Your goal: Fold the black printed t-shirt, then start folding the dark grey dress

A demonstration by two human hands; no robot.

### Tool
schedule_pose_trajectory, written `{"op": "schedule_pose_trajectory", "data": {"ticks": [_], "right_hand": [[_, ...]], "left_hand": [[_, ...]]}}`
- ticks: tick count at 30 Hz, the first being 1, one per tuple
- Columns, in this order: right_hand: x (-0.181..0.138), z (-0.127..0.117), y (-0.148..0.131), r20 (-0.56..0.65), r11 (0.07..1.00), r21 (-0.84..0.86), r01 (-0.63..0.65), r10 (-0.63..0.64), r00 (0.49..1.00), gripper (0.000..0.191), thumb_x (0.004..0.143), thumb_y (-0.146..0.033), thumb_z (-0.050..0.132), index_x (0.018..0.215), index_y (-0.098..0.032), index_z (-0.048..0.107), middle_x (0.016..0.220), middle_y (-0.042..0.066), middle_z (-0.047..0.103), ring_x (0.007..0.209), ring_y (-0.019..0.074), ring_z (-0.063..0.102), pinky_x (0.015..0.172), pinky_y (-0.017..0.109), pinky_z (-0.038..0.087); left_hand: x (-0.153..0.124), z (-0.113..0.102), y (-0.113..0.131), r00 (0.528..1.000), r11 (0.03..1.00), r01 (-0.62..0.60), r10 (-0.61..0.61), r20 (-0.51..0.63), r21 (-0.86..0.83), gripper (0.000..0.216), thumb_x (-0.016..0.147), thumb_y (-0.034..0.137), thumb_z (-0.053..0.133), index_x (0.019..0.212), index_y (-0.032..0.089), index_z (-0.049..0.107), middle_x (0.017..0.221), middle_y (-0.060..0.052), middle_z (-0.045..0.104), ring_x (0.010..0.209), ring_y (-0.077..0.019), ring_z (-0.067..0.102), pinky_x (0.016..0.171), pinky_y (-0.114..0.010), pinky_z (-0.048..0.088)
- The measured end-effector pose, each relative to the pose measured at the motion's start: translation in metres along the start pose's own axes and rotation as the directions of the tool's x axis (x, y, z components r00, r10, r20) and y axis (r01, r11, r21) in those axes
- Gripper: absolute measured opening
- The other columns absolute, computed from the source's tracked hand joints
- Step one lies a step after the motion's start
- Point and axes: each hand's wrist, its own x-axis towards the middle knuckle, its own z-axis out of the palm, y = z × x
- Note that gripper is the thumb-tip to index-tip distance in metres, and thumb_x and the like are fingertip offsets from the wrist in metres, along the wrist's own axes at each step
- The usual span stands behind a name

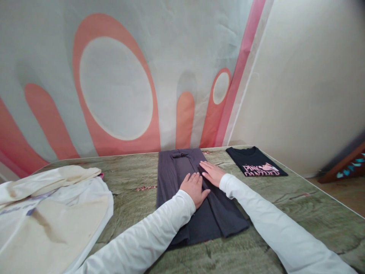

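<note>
A dark purplish-grey garment [202, 225] lies on the table, its two sides folded inward over the middle. At its far end there is a small bunched bit of cloth. My left hand [194, 189] rests flat on the middle of the cloth, fingers pointing away and thumb out to the right. Just beyond and to the right, my right hand [212, 173] lies with its fingers stretched over the right folded side. Neither hand grips the fabric. Both forearms are in white sleeves, and the left one covers part of the garment's near left side.
A folded black T-shirt [248, 158] with pink lettering lies at the back right of the wood-patterned table [128, 213]. Cream and white clothing [65, 213] is spread at the left. Behind the table stands a printed backdrop [168, 57] with orange shapes.
</note>
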Motion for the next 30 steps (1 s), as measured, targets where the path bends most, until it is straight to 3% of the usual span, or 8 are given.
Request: {"op": "schedule_pose_trajectory", "data": {"ticks": [4, 8, 11, 15, 19, 22, 25, 30], "right_hand": [[-0.004, 0.015, 0.005, 0.107, 0.996, -0.051, -0.076, 0.081, 0.991, 0.054, 0.086, -0.046, 0.024, 0.133, -0.020, 0.028, 0.140, 0.004, 0.025, 0.127, 0.0195, 0.021, 0.101, 0.042, 0.022], [-0.005, 0.014, 0.006, 0.081, 0.991, -0.102, -0.091, 0.099, 0.992, 0.054, 0.086, -0.048, 0.022, 0.133, -0.022, 0.028, 0.139, 0.003, 0.026, 0.127, 0.0185, 0.021, 0.102, 0.043, 0.016], [-0.004, 0.012, 0.004, 0.053, 0.989, -0.125, -0.073, 0.081, 0.995, 0.050, 0.086, -0.044, 0.025, 0.130, -0.021, 0.034, 0.137, 0.005, 0.031, 0.126, 0.0191, 0.024, 0.103, 0.044, 0.013], [-0.003, 0.010, 0.003, 0.031, 0.993, -0.112, -0.028, 0.032, 0.999, 0.047, 0.085, -0.039, 0.031, 0.127, -0.019, 0.039, 0.134, 0.006, 0.036, 0.124, 0.0203, 0.028, 0.103, 0.045, 0.014], [-0.003, 0.007, -0.002, 0.020, 0.996, -0.058, 0.064, -0.063, 0.998, 0.045, 0.084, -0.030, 0.032, 0.127, -0.016, 0.039, 0.134, 0.007, 0.037, 0.125, 0.0192, 0.027, 0.103, 0.042, 0.018], [-0.003, 0.008, -0.008, 0.020, 0.992, 0.004, 0.123, -0.123, 0.992, 0.045, 0.085, -0.026, 0.029, 0.126, -0.013, 0.041, 0.133, 0.008, 0.037, 0.124, 0.0179, 0.030, 0.102, 0.038, 0.023], [-0.004, 0.009, -0.011, 0.005, 0.989, 0.056, 0.138, -0.139, 0.990, 0.045, 0.085, -0.028, 0.028, 0.126, -0.013, 0.041, 0.133, 0.009, 0.037, 0.123, 0.0177, 0.031, 0.102, 0.037, 0.026], [-0.008, 0.008, -0.017, 0.023, 0.989, 0.044, 0.141, -0.142, 0.990, 0.050, 0.087, -0.037, 0.027, 0.128, -0.010, 0.036, 0.135, 0.011, 0.033, 0.125, 0.0191, 0.026, 0.103, 0.037, 0.024]], "left_hand": [[0.001, -0.003, 0.003, 0.999, 1.000, 0.026, -0.026, 0.029, 0.000, 0.063, 0.082, 0.054, 0.028, 0.120, 0.006, 0.044, 0.124, -0.017, 0.045, 0.116, -0.0276, 0.038, 0.099, -0.043, 0.024], [-0.001, -0.006, 0.006, 1.000, 0.999, 0.012, -0.011, 0.025, -0.032, 0.057, 0.083, 0.051, 0.028, 0.121, 0.010, 0.042, 0.131, -0.016, 0.038, 0.120, -0.0268, 0.033, 0.098, -0.042, 0.026], [-0.001, -0.016, 0.001, 0.992, 0.996, -0.038, 0.048, 0.120, -0.082, 0.056, 0.084, 0.048, 0.027, 0.124, 0.010, 0.038, 0.132, -0.016, 0.036, 0.118, -0.0250, 0.037, 0.095, -0.039, 0.032], [0.003, -0.035, -0.031, 0.973, 0.994, -0.068, 0.086, 0.216, -0.091, 0.050, 0.086, 0.035, 0.028, 0.127, 0.007, 0.032, 0.132, -0.016, 0.036, 0.119, -0.0211, 0.036, 0.095, -0.033, 0.033], [-0.003, -0.034, -0.079, 0.962, 0.983, 0.164, -0.178, 0.207, 0.080, 0.050, 0.083, 0.021, 0.033, 0.130, 0.007, 0.029, 0.136, -0.015, 0.028, 0.123, -0.0220, 0.030, 0.097, -0.038, 0.030], [-0.016, -0.021, -0.101, 0.943, 0.955, 0.275, -0.290, 0.162, 0.107, 0.051, 0.086, 0.037, 0.029, 0.131, 0.012, 0.029, 0.138, -0.013, 0.024, 0.125, -0.0239, 0.025, 0.098, -0.044, 0.024], [-0.029, -0.010, -0.104, 0.964, 0.975, 0.216, -0.222, 0.143, 0.061, 0.059, 0.083, 0.057, 0.022, 0.132, 0.025, 0.026, 0.140, -0.006, 0.022, 0.127, -0.0272, 0.018, 0.098, -0.052, 0.019], [-0.041, -0.012, -0.092, 0.967, 0.979, 0.196, -0.203, 0.154, 0.058, 0.060, 0.079, 0.065, 0.021, 0.132, 0.037, 0.022, 0.141, -0.001, 0.021, 0.127, -0.0333, 0.015, 0.094, -0.060, 0.015]]}}
